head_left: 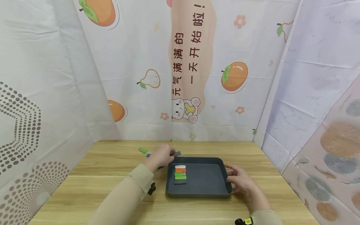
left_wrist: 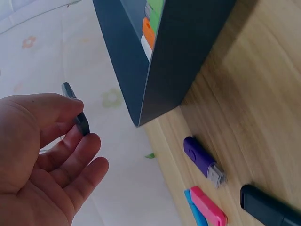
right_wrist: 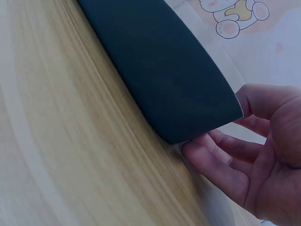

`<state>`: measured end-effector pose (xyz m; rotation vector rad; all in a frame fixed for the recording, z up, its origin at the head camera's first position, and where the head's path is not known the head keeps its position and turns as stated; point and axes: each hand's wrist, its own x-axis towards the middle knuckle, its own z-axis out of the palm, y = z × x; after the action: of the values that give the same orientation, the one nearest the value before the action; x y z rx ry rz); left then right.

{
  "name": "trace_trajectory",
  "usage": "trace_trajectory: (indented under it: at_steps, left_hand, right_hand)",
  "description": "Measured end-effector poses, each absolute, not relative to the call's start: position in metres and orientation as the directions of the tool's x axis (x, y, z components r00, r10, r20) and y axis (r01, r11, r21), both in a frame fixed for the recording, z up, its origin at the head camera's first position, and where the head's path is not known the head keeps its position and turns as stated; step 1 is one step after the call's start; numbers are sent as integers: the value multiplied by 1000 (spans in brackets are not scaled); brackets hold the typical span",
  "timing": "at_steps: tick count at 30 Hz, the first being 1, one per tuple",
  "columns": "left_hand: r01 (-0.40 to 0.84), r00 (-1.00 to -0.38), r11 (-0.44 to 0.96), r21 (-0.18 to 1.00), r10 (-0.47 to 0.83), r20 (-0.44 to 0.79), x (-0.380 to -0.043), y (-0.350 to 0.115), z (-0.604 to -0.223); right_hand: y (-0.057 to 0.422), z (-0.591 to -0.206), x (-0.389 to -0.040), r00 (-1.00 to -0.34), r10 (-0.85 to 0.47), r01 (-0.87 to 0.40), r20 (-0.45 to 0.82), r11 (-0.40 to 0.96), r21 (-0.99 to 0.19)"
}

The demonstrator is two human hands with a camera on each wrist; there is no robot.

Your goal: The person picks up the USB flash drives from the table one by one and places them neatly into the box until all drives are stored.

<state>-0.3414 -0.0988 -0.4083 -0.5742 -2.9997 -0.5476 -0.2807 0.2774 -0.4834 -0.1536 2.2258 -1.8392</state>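
Note:
My left hand (head_left: 162,154) pinches a dark grey USB stick (head_left: 177,153) just past the back left corner of the dark grey tray (head_left: 206,176). In the left wrist view that stick (left_wrist: 83,121) is held between thumb and fingers, apart from the tray wall. At the tray's right side, my right hand (head_left: 241,180) grips the wall, as the right wrist view also shows. Inside the tray on the left lies a column of USB sticks: white (head_left: 180,167), orange (head_left: 180,170), two green (head_left: 180,177) and dark grey (head_left: 180,181).
Left of the tray, more USB sticks lie on the wooden table (head_left: 112,181): green (head_left: 143,150), blue (left_wrist: 195,209), pink (left_wrist: 208,206), purple (left_wrist: 199,154) and black (left_wrist: 267,207). Printed curtains (head_left: 140,103) hang behind and at both sides.

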Motion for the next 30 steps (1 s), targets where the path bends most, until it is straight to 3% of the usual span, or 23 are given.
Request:
trace_trajectory:
  at_steps: [12,30]
  left_hand:
    - [429,-903,856,289,409,130,-343,-78,-419]
    - [435,-897,856,279,438,53,-353,-49,-406]
  right_hand:
    - [278,-482,-281,-966,-226,78,-126,211,-974]
    - [278,-480,-280,-961,-247,71,-121,201,-977]
